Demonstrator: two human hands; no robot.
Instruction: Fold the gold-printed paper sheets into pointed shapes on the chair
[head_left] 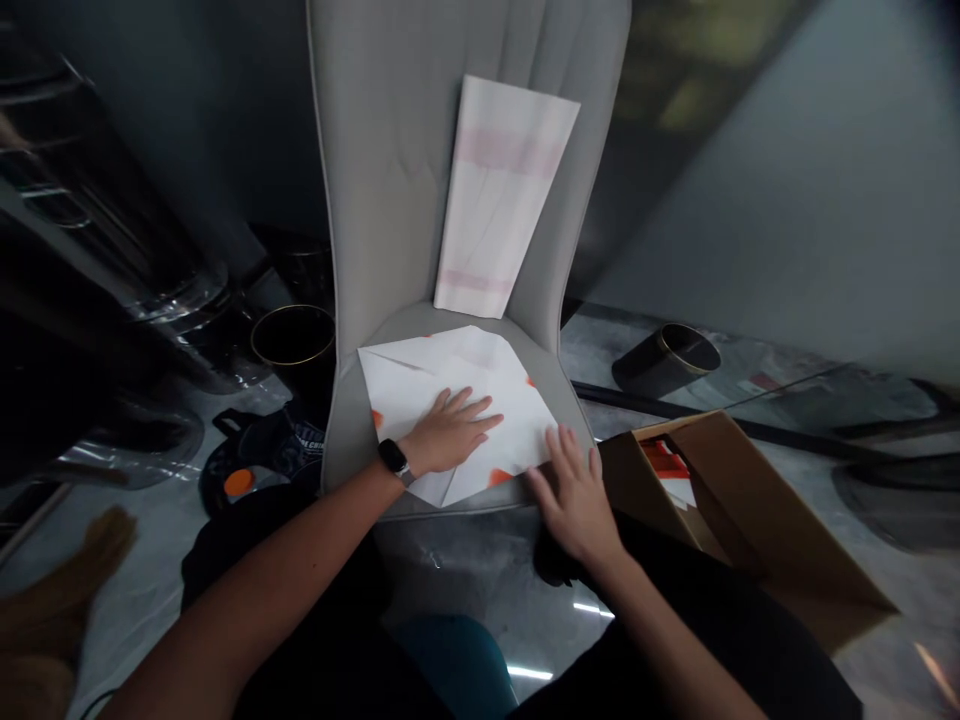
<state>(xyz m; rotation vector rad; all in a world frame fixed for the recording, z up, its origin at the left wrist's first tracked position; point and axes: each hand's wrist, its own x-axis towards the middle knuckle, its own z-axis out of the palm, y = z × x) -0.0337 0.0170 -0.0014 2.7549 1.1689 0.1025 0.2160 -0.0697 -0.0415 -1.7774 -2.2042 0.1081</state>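
On the seat of a grey chair (390,230) lies a folded sheet of white paper (480,365) with small orange patches along its edges. My left hand (450,432), with a dark watch at the wrist, rests flat on the paper, fingers spread. At the paper's right edge is my right hand (574,490), its fingers apart and slightly blurred; whether it touches the paper I cannot tell. A tall white folded piece with pinkish bands (502,200) leans against the chair's backrest, behind the sheet.
Right of the chair an open cardboard box (757,500) holds red and white items. A black bin (292,340) with a gold rim stands to the left, near a dark bag (277,450). Another person's foot (105,545) shows at lower left.
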